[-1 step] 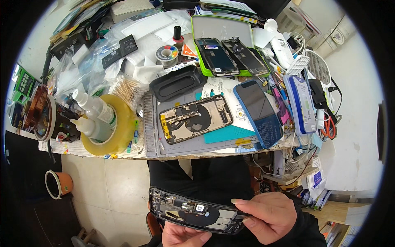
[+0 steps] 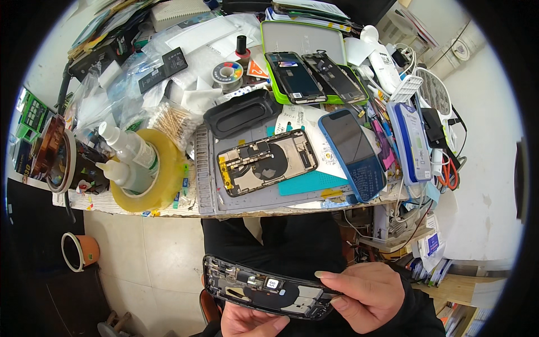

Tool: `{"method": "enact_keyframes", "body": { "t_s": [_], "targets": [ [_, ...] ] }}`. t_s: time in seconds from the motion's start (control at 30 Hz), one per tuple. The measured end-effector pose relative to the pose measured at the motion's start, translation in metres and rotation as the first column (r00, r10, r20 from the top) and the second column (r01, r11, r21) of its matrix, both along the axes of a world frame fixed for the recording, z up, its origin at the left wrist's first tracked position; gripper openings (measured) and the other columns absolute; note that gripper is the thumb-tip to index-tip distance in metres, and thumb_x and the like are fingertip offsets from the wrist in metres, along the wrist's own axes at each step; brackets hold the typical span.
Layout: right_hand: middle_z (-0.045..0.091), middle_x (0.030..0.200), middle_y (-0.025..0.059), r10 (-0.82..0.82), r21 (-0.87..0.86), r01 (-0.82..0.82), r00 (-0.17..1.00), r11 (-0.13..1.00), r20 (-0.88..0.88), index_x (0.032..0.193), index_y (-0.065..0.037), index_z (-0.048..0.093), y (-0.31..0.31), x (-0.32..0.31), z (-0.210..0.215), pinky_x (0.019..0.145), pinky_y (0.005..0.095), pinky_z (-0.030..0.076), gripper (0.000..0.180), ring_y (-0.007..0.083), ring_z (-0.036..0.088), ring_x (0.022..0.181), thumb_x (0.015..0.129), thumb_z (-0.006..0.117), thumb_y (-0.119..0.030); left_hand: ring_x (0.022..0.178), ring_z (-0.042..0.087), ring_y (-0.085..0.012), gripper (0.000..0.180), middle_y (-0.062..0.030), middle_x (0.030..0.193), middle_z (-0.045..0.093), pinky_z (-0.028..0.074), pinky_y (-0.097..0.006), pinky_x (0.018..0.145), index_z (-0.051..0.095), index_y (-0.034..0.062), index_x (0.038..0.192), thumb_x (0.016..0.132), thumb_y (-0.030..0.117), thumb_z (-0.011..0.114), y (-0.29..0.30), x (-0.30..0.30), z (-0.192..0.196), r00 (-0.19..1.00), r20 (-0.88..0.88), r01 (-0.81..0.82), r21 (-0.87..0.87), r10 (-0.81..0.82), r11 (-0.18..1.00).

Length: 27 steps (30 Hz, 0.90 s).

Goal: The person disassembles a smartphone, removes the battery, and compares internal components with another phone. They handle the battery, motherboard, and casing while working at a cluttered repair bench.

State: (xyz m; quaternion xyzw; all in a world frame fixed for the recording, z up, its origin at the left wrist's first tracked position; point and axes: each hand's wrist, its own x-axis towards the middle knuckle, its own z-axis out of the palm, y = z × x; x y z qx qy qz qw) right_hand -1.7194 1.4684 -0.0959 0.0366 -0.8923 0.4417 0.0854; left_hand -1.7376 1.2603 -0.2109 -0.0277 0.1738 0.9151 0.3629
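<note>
Over my lap, both hands hold an opened phone body (image 2: 259, 295), tilted, its inner parts facing up. A small white label sits among its metal shields. My left hand (image 2: 250, 322) grips the lower long edge from beneath, thumb along the rim; its other fingers are mostly hidden. My right hand (image 2: 368, 295) pinches the right end between thumb and fingers. On the bench ahead lies a second opened phone body (image 2: 268, 163) with yellow tape at its left end. To its right rests a blue phone (image 2: 352, 151), dark screen up.
A green-rimmed case (image 2: 303, 33) bears two phone screen assemblies (image 2: 296, 78). At left, bottles (image 2: 126, 147) stand inside a large tape roll (image 2: 175, 180). Nearby are cotton swabs (image 2: 170, 124), a black tray (image 2: 241, 114), a solder spool (image 2: 227, 73) and a blue case (image 2: 411, 143). Cables hang at the right.
</note>
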Motion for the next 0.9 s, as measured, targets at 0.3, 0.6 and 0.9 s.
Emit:
{"method": "enact_keyframes", "body": {
  "t_s": [0.3, 0.6, 0.9],
  "targets": [
    [0.071, 0.084, 0.015, -0.004, -0.002, 0.004, 1.0, 1.0, -0.03, 0.129, 0.005, 0.069, -0.001, 0.0, -0.005, 0.057, 0.0359, 0.05, 0.038, 0.0289, 0.066, 0.062, 0.091, 0.068, 0.002, 0.13, 0.062, -0.0308, 0.076, -0.0196, 0.137, 0.065, 0.048, -0.043, 0.108, 0.041, 0.0024, 0.151, 0.082, -0.027, 0.053, 0.006, 0.0, -0.003, 0.999, 0.014, -0.046, 0.049, 0.046, 0.998],
    [0.07, 0.083, 0.015, -0.028, -0.019, 0.027, 0.999, 0.999, -0.042, 0.132, 0.004, 0.067, -0.002, 0.0, -0.01, 0.056, 0.0365, 0.049, 0.036, 0.0294, 0.065, 0.061, 0.096, 0.065, 0.0, 0.125, 0.065, -0.0281, 0.068, -0.0182, 0.133, 0.066, 0.051, -0.041, 0.104, 0.047, 0.0012, 0.145, 0.085, -0.028, 0.054, 0.009, 0.001, -0.002, 0.997, 0.046, -0.057, 0.01, 0.056, 0.998],
    [0.067, 0.067, 0.0124, -0.038, -0.026, 0.038, 0.999, 0.999, 0.015, 0.127, 0.009, 0.068, -0.001, 0.003, -0.014, 0.05, 0.0308, 0.049, 0.038, 0.0227, 0.064, 0.051, 0.09, 0.07, -0.001, 0.121, 0.066, -0.027, 0.063, -0.0176, 0.132, 0.067, 0.052, -0.04, 0.103, 0.05, 0.0008, 0.142, 0.085, -0.027, 0.055, 0.009, -0.001, 0.001, 0.996, 0.058, -0.072, 0.001, 0.072, 0.997]
  ]
}}
